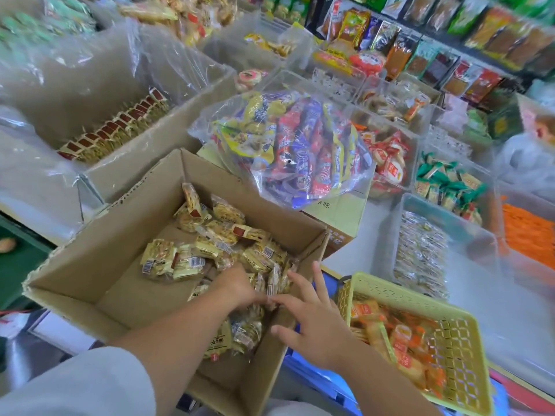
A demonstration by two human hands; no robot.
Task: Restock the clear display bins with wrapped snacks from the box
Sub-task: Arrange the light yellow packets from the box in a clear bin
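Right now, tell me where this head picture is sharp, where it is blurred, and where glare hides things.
Head view, middle: sharpest, with barcodes showing on the wrapped snacks in the cardboard box. Head view, top and right edge: smear blurs the shelf packets and the orange packets. Head view, left: white glare washes the clear plastic liners. Light is even and shadows are soft.

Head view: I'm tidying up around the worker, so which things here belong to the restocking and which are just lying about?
In the job: cardboard box; wrapped snacks inside it; left hand and right hand among them; clear bin with a row of like snacks.
Just lying about: yellow basket; bag of mixed sweets; shelf packets.
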